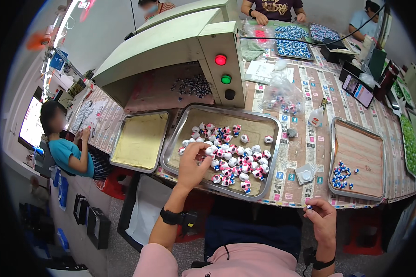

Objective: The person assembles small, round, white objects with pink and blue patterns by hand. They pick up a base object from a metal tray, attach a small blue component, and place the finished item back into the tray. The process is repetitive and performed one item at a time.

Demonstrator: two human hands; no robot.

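Note:
A metal tray [269, 190] in front of me holds a heap of small toy figures [238, 159] in white, pink and blue, with round white heads. Over the left side of that heap, my left hand [192, 165] has its thumb and fingers closed around a white figure head [209, 151]. My right hand [322, 218] is at the table's front edge, between two trays. Its thumb and fingertips pinch a small blue-and-white figure part [308, 207]. Several similar blue-and-white parts [341, 175] lie in the right tray [379, 197].
A pale machine [171, 55] with red and green lights stands behind the trays, dark small parts inside. Left is a yellow-lined tray [138, 143]. A white dish [304, 174], a glue bottle [316, 116], a plastic bag [282, 94] and a phone [357, 89] lie rightward. Other people sit around.

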